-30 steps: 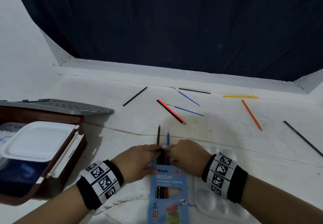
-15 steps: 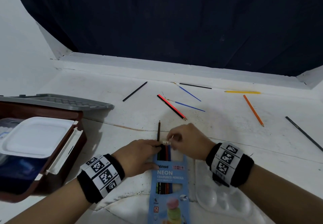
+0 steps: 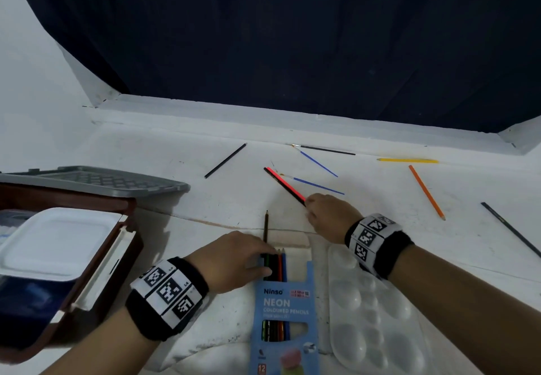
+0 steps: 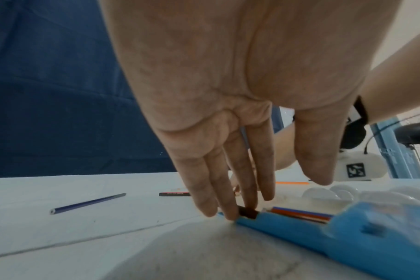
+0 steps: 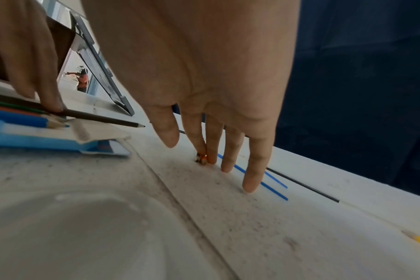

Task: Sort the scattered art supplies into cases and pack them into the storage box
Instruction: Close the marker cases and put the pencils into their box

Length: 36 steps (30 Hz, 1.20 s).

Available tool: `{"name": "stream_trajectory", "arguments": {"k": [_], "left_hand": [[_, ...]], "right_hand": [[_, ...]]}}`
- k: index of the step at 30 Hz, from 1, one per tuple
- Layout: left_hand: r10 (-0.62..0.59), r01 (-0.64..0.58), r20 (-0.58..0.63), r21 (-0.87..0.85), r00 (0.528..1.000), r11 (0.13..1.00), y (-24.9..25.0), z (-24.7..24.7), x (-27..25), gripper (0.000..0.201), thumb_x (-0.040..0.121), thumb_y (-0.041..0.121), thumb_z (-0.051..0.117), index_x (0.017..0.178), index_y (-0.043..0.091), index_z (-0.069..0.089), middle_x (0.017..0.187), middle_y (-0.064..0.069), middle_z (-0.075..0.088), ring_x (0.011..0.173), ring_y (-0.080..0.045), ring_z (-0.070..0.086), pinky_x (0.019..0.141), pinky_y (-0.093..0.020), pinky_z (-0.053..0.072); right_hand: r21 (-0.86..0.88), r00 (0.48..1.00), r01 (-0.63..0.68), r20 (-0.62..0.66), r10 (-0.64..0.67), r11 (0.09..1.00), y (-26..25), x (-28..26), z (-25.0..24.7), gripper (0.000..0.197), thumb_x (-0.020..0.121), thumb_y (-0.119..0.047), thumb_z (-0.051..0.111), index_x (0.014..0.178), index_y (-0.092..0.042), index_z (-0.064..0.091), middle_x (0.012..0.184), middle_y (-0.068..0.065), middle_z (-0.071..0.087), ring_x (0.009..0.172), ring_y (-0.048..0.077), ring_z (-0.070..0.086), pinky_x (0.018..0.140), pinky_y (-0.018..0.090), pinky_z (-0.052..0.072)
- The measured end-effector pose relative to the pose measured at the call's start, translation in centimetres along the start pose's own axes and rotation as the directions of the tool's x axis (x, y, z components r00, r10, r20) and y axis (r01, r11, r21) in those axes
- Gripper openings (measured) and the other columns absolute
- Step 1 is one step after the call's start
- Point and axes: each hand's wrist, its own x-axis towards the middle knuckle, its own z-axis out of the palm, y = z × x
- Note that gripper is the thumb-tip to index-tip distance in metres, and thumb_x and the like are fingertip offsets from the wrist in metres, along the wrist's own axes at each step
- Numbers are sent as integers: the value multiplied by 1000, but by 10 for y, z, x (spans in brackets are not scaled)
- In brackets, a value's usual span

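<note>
At the bottom centre of the head view, the blue pencil case (image 3: 285, 313) lies flat on the white tabletop (image 3: 205, 199), beside the white palette (image 3: 371, 316) at lower right; the left hand (image 3: 234, 260) presses straight fingers on the pencils at its open end, gripping nothing. Just above, the right hand (image 3: 330, 216) pinches the near tip of the red-and-black pencil (image 3: 282, 183). Storage box (image 3: 96, 289) sits open at left; loose pencils lie farther back.
</note>
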Motion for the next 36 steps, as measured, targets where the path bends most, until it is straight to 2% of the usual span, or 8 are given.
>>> {"name": "stream_trajectory", "arguments": {"k": [8,14,18,22,26,29,33,36], "left_hand": [[28,-17,-162,67,986,998,0,-34,55,35,97,44,56,131,35,58,119,9,61,108,-10,55,97,-33,45],[-41,51,-36,347,998,936,12,-36,121,42,101,37,43,143,32,43,145,1,43,137,-22,36,112,-46,29],[-119,78,43,535,992,841,25,-28,144,34,103,31,37,134,24,47,135,1,50,132,-22,43,108,-55,22],[-147,120,-1,581,989,805,27,-26,153,21,97,16,45,108,24,61,115,3,64,117,-22,56,109,-49,21],[-106,107,-40,648,994,754,30,-27,158,22,98,23,50,112,28,66,122,1,66,123,-21,54,117,-38,20],[-34,54,-43,698,999,714,32,-26,155,27,92,14,52,106,27,70,113,5,70,119,-19,57,122,-42,11],[295,-107,-121,748,948,655,23,-21,142,29,48,13,88,58,27,64,57,9,55,57,-16,58,96,-47,33],[386,-115,-284,657,877,745,24,-24,131,28,66,19,87,71,28,61,60,10,54,61,-17,57,86,-40,26]], "right_hand": [[12,990,-100,-96,101,995,25,-32,4,30,96,-35,38,103,-15,61,104,4,64,89,26,62,81,39,51],[-98,965,-254,-96,245,962,43,-67,-5,26,95,-31,50,98,-10,65,101,10,66,94,29,64,74,34,48],[-67,933,-355,-84,349,932,57,-86,-10,16,91,-25,59,98,-13,68,100,9,66,91,29,66,72,32,51],[18,909,-403,-109,402,915,68,-102,-6,12,91,-14,55,99,-16,63,102,9,65,90,28,65,69,29,48],[65,900,-413,-123,418,908,69,-106,-3,23,94,-14,48,113,-16,62,114,7,61,100,27,63,81,31,50],[154,878,-415,-190,439,897,65,-104,-10,17,94,-19,49,104,-14,62,109,5,59,94,25,62,75,30,47],[562,796,-269,-328,509,782,51,-103,-26,6,90,-22,59,86,-18,59,77,1,66,68,19,62,66,33,54],[712,712,-47,-468,524,700,34,-102,-39,8,89,-14,59,82,-17,59,62,2,64,57,22,63,61,35,52]]}}
